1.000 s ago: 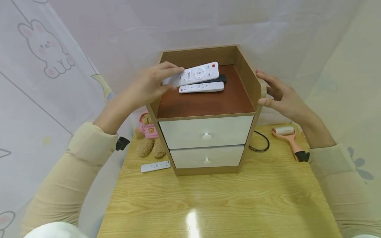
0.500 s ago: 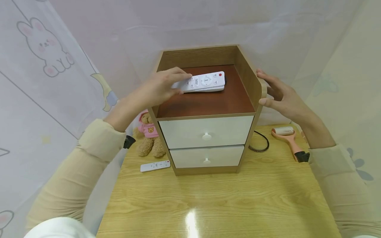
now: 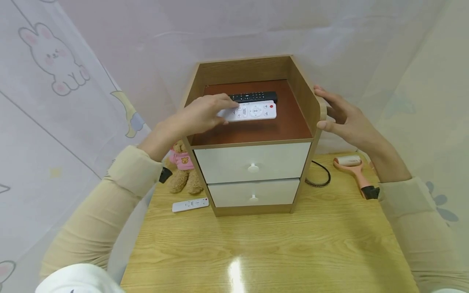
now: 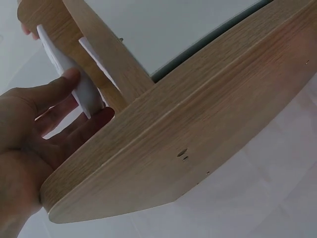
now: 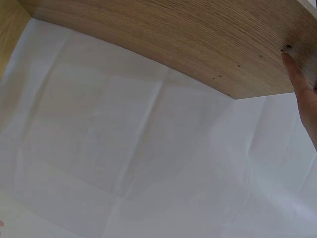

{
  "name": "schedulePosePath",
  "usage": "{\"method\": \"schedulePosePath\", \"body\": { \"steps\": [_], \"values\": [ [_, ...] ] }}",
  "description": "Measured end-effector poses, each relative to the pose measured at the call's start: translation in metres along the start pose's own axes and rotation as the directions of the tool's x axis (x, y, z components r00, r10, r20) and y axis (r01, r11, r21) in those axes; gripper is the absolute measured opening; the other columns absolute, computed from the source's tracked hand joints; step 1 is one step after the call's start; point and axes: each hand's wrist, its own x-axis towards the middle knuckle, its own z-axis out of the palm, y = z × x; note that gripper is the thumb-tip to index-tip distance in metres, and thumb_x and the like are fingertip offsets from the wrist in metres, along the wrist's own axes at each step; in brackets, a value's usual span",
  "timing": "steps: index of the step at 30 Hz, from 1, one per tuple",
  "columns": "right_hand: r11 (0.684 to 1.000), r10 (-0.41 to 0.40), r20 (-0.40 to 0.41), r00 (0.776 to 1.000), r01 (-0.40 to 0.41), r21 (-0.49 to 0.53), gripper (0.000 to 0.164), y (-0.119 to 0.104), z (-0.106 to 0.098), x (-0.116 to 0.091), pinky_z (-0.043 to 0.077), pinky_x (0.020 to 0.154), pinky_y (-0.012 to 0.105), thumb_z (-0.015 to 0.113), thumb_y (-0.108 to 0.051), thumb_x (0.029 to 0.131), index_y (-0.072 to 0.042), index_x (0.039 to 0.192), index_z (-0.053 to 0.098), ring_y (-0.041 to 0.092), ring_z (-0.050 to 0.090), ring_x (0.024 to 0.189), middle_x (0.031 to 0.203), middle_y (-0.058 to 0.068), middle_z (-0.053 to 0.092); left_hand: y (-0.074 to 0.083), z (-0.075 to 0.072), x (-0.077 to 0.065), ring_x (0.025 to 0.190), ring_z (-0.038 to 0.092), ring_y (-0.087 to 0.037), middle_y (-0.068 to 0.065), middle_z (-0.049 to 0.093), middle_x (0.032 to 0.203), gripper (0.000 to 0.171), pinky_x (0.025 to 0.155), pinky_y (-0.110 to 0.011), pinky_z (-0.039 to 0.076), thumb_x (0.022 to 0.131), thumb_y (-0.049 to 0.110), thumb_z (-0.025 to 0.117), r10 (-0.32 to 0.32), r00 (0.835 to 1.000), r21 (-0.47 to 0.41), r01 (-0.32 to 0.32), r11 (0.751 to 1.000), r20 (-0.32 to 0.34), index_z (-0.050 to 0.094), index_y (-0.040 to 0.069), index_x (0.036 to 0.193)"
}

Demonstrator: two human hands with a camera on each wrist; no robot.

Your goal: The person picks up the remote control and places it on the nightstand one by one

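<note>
A white remote control (image 3: 253, 110) is pinched by my left hand (image 3: 205, 112), thumb on one side and fingers on the other in the left wrist view. It is held above the brown top shelf (image 3: 253, 132) of a small wooden cabinet. Behind it on the shelf lies a black remote control (image 3: 253, 97), its left end covered by my fingers. A second white remote (image 4: 96, 57) shows partly past the cabinet's board in the left wrist view; the head view hides it. My right hand (image 3: 344, 116) touches the cabinet's right side panel (image 3: 305, 95), thumb at its rounded front edge.
Two white drawers (image 3: 253, 162) with round knobs face forward. On the wooden table (image 3: 242, 240), another white remote (image 3: 190, 204) and a teddy bear (image 3: 183, 167) in pink stand left of the cabinet. A black coiled cord (image 3: 318, 183) and an orange lint roller (image 3: 351, 165) lie right.
My left hand has lowered the white remote and brought it right and toward the shelf's front. The black remote, covered half a second ago, shows again behind it. My right hand keeps its place.
</note>
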Motion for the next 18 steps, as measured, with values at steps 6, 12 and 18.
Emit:
{"method": "schedulePosePath", "body": {
  "steps": [6, 12, 18],
  "values": [
    [1.000, -0.003, 0.002, 1.000, 0.003, 0.012, 0.070, 0.001, 0.000, 0.001, 0.026, 0.112, 0.019, 0.055, 0.016, 0.089, -0.004, 0.151, 0.028, 0.019, 0.013, 0.147, 0.160, 0.010, 0.015, 0.001, 0.005, 0.002, 0.116, 0.055, -0.029, -0.014, 0.056, 0.130, 0.046, 0.098, -0.044, 0.046, 0.089, 0.001, 0.066, -0.040, 0.998, 0.024, 0.039, 0.999, 0.039, 0.055, 0.002, 0.134],
    [1.000, -0.007, 0.002, 1.000, 0.007, 0.019, 0.070, 0.001, 0.001, 0.001, 0.025, 0.112, 0.020, 0.054, 0.016, 0.089, -0.003, 0.151, 0.028, 0.019, 0.012, 0.147, 0.160, 0.010, 0.015, 0.001, 0.010, 0.004, 0.120, 0.053, -0.030, -0.015, 0.055, 0.132, 0.047, 0.100, -0.045, 0.044, 0.090, 0.002, 0.065, -0.071, 0.994, 0.032, 0.069, 0.997, 0.077, 0.054, 0.002, 0.135],
    [1.000, 0.007, -0.001, 1.000, -0.007, 0.015, 0.069, 0.000, 0.001, 0.002, 0.025, 0.112, 0.019, 0.054, 0.015, 0.090, -0.004, 0.151, 0.028, 0.018, 0.012, 0.147, 0.160, 0.010, 0.015, 0.002, 0.014, 0.008, 0.118, 0.054, -0.033, -0.016, 0.055, 0.131, 0.046, 0.098, -0.047, 0.046, 0.090, 0.002, 0.065, -0.098, 0.991, 0.034, 0.095, 0.995, 0.089, 0.054, 0.001, 0.135]
  ]
}}
